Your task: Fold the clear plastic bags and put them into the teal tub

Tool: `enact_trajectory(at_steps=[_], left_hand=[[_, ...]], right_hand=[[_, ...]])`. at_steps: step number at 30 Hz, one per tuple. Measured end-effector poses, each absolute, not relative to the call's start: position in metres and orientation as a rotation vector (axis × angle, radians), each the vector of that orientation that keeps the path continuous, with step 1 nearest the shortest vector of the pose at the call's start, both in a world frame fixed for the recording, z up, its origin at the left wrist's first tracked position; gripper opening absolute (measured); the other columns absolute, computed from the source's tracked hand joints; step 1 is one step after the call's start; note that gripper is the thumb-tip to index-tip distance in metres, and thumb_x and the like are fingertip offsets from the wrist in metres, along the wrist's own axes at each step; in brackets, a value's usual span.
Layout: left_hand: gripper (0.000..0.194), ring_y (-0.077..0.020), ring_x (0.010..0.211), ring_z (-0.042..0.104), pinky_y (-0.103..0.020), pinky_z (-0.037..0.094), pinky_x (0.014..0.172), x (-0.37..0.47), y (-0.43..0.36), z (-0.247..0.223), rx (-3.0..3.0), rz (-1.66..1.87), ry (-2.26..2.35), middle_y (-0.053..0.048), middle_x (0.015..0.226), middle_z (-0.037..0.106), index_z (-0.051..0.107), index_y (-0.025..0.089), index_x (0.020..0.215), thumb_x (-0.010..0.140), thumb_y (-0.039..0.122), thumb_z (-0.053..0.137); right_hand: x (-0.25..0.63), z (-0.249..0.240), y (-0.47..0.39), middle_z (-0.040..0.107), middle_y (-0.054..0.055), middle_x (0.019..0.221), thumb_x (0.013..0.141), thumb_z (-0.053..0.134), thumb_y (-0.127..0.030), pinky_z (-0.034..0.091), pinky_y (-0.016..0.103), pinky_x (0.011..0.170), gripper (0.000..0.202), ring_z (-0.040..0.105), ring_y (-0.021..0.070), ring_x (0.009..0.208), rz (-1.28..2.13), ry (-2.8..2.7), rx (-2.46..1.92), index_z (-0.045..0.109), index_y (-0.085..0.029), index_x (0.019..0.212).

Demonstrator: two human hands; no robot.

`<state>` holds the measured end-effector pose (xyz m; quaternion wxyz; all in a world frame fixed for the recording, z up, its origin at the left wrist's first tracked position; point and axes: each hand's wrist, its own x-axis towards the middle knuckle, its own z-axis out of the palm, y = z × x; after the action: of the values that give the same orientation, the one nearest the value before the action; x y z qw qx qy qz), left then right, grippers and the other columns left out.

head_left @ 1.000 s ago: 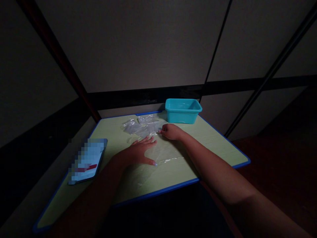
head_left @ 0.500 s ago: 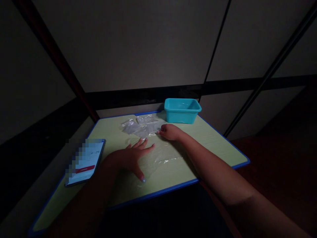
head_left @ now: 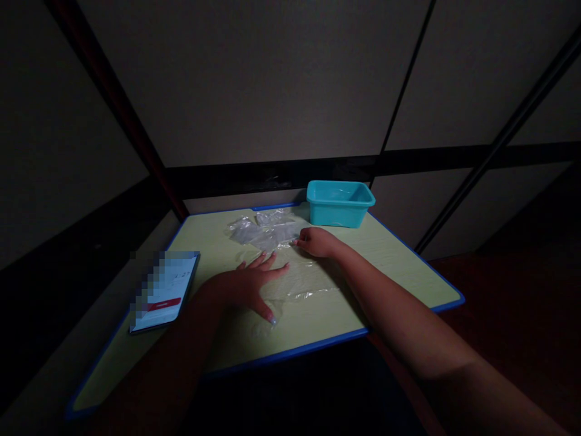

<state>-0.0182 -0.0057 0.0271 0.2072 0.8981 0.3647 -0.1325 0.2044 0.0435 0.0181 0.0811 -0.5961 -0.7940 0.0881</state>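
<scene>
Blue edging (head_left: 313, 346) round a pale yellow-green tabletop (head_left: 399, 266), its near stretch well in front of the turquoise plastic tub (head_left: 338, 214). Clear plastic film (head_left: 313, 284) laid out thin and flat in front of the tub and to its left, creases glinting along the near border. Spreads the left hand (head_left: 252, 284) palm down over it, well in front and left of the tub, fingers fanned, thumb wide apart. Farther left of the tub, a lit touchscreen device (head_left: 170, 290), partly blurred into blocks. Pinches the film between thumb and forefinger of the right hand (head_left: 316, 243), just in front of the tub, other fingers curled in. Crumpled clear plastic (head_left: 267, 236) just left of the tub, along with a flatter plastic packet (head_left: 275, 218). Tub itself upright and open-topped. Behind the tub, a black band (head_left: 263, 177) across dark wall panels (head_left: 272, 91).
</scene>
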Motion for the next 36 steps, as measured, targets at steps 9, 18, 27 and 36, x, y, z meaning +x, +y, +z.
enact_trajectory(at_steps=[9,18,27,36], left_hand=[[0.090,-0.0359,0.135,-0.003,-0.053,0.014,0.104,-0.016,-0.002,0.024,2.506,-0.216,1.062,-0.009,0.150,0.006,0.021,0.032,0.140,0.066,0.063,0.060],[0.052,-0.0240,0.127,0.033,-0.040,0.024,0.104,-0.008,-0.004,0.033,2.587,0.146,0.964,-0.005,0.136,0.045,0.048,0.026,0.126,0.079,0.044,0.057],[0.019,-0.0195,0.106,0.047,-0.034,0.035,0.093,-0.002,-0.005,0.032,2.559,0.407,0.792,-0.002,0.103,0.057,0.056,0.021,0.091,0.075,0.015,0.046],[0.034,-0.0203,0.099,0.046,-0.031,0.035,0.088,-0.006,-0.019,0.053,2.431,0.030,0.763,-0.001,0.098,0.054,0.056,0.022,0.092,0.068,0.044,0.064]], right_hand=[[0.203,0.020,0.042,0.068,0.009,0.083,0.085,0.045,-0.044,0.030,0.024,0.054,0.035,0.057,0.0155,0.069,0.267,-2.378,-1.784,0.065,-0.015,0.086],[0.202,0.021,0.040,0.068,0.009,0.086,0.085,0.044,-0.046,0.030,0.024,0.053,0.036,0.056,0.0153,0.069,0.274,-2.376,-1.787,0.064,-0.016,0.088],[0.202,0.021,0.040,0.068,0.009,0.088,0.085,0.044,-0.046,0.031,0.023,0.055,0.037,0.057,0.0154,0.072,0.293,-2.371,-1.800,0.064,-0.016,0.090],[0.202,0.020,0.042,0.068,0.010,0.090,0.085,0.045,-0.045,0.032,0.024,0.056,0.037,0.058,0.0161,0.075,0.284,-2.374,-1.799,0.065,-0.015,0.092]])
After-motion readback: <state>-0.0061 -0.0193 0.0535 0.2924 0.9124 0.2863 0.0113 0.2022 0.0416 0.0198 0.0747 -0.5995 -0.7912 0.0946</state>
